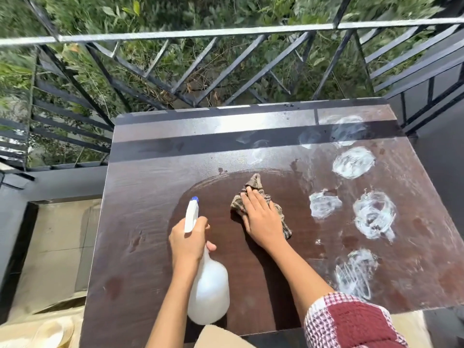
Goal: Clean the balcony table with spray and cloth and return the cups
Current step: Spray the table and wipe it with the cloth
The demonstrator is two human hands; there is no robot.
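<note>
A dark brown wooden table [140, 217] fills the middle of the view. My left hand [188, 241] grips the neck of a white spray bottle [208, 292] with a blue nozzle tip, held above the table's near part and pointing away from me. My right hand [261, 219] presses flat on a crumpled brown checked cloth [253, 183] at the table's centre. Around the cloth the wood looks dark and wiped. Several white smeared patches [354, 162] cover the table's right side. No cups are in view.
A black metal railing [175, 33] runs along the far and left sides of the table, with green plants beyond it. More dark railing [426, 79] stands at the right. Pale floor tiles [57, 247] lie to the left below the table.
</note>
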